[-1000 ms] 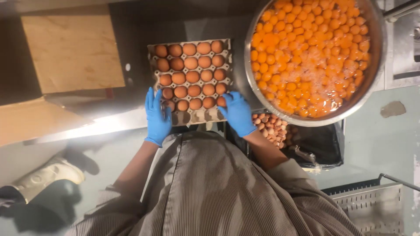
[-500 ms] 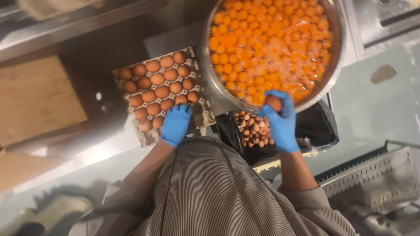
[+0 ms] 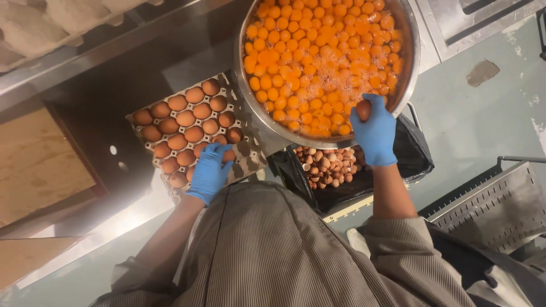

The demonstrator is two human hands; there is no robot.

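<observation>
— Well, what do we have in our right hand?

— We hold one brown egg. Our blue-gloved fingers are wrapped tight around it. It sits right at the near rim of the big metal bowl, just above the yolks.

— And what is in the bowl?

— Lots and lots of round orange egg yolks, floating in runny egg. They fill the bowl almost from rim to rim.

— Where is our left hand?

— It is down on the egg tray, at the near edge. The fingers curl over a brown egg there, touching it, but we cannot tell if they really grip it.

— Is the tray full?

— No. Brown eggs in rows fill the far and left parts. The cups at the near right corner, next to the bowl, have no eggs in them.

— What is under the bowl?

— A black bag sits below the bowl's near rim. It holds a pile of broken brown eggshells, between our two arms.

— What else is near us?

— Our striped grey top is at the bottom. A grey metal rack with holes is on our right, by the greenish floor.
</observation>
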